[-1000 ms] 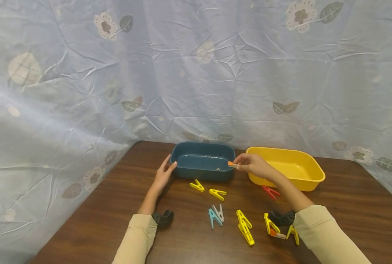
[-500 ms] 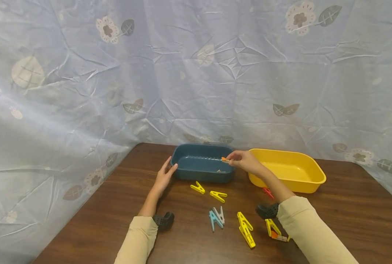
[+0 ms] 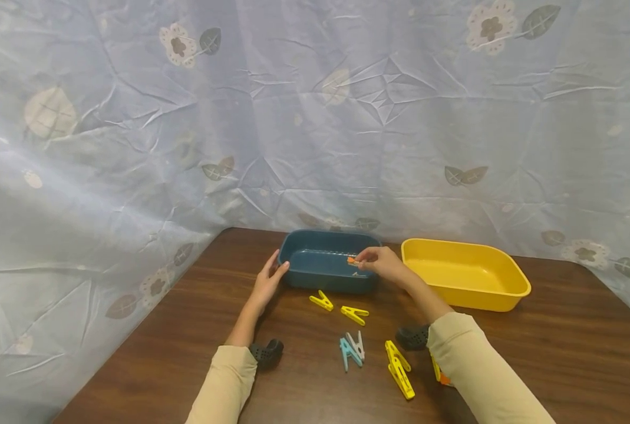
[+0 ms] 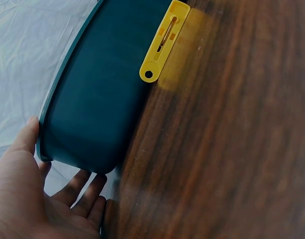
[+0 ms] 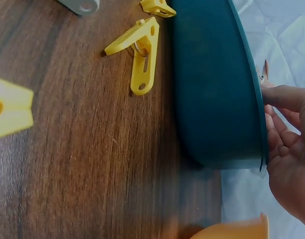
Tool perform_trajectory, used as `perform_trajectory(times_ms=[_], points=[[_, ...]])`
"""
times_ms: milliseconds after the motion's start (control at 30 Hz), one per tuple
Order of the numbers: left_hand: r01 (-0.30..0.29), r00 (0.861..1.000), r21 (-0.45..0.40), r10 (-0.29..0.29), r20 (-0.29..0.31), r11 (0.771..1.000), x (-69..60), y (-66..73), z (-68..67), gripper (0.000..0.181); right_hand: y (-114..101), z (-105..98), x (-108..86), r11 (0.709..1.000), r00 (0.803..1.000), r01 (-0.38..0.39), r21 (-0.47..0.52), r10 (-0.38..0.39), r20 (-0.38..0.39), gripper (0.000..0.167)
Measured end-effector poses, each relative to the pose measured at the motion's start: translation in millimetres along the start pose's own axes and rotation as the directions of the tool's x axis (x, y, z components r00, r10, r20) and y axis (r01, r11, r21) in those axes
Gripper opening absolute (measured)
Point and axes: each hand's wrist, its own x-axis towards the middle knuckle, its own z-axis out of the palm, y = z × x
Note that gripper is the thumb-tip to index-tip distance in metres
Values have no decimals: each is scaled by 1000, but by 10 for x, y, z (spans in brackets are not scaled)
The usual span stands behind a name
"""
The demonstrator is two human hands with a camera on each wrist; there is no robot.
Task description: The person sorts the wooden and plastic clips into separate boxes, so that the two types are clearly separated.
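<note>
Currently the right hand (image 3: 382, 263) pinches an orange-tipped peg (image 3: 352, 260) between thumb and fingertips, above the floor of the blue tub (image 3: 329, 285), towards its right end; whether the peg touches the tub is unclear. A small pale piece (image 3: 358, 274) lies inside, just below it. At the tub's opposite end, the left hand (image 3: 266, 285) is spread around the corner, thumb at the rim and fingers along the end wall. Just in front of the tub lie two yellow clips, one to the left (image 3: 322, 300) and one to the right (image 3: 354, 315). Nearer the person, a light blue clip (image 3: 349, 354) and a grey clip (image 3: 356, 345) lie together, with more yellow clip parts (image 3: 401, 377) to their right. Other yellow and orange pieces (image 3: 436, 371) are partly hidden by the right sleeve (image 3: 479, 371). The yellow tub (image 3: 479, 298) stands beside the blue one, a narrow gap between them, on the dark wooden table (image 3: 548, 347). A flowered curtain (image 3: 293, 147) hangs behind.
</note>
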Motion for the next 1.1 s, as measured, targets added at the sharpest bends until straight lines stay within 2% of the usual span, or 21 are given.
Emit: perform_trajectory(times_ms=[100, 233, 333, 433, 533, 767, 833, 900, 933, 1100], points=[[4, 1000, -20, -3, 7, 1000, -26, 62, -10, 65, 4, -4, -21, 1000, 1000, 13, 6, -13, 11, 16], [5, 1000, -44, -4, 20, 999, -120, 248, -31, 60, 1, -16, -25, 1000, 1000, 18, 12, -18, 13, 16], [5, 1000, -26, -4, 25, 1000, -192, 365, -30, 59, 6, -22, -13, 1000, 1000, 11, 18, -11, 9, 17], [8, 1000, -12, -7, 21, 1000, -212, 397, -30, 59, 11, -29, 1, 1000, 1000, 6, 29, -6, 5, 17], [-3, 1000, -2, 3, 19, 1000, -196, 379, -28, 58, 5, -33, -6, 999, 1000, -1, 41, 1, 6, 17], [14, 1000, -34, -14, 16, 999, -10, 74, -19, 62, 5, -21, -40, 999, 1000, 1, 43, -1, 6, 17], [10, 1000, -23, -10, 3, 1000, -2, 23, -5, 62, 11, -12, -45, 999, 1000, 2, 41, -2, 6, 17], [1, 1000, -13, -1, -5, 1000, -9, -4, 6, 63, 25, -5, -47, 999, 1000, 1, 38, -1, 6, 16], [4, 1000, -8, -4, -1, 1000, -41, 36, 9, 63, 31, -3, -50, 999, 1000, 0, 37, 0, 7, 16], [10, 1000, 6, -10, -2, 1000, -38, 49, 2, 63, 40, 4, -40, 999, 1000, 0, 40, 0, 4, 17]])
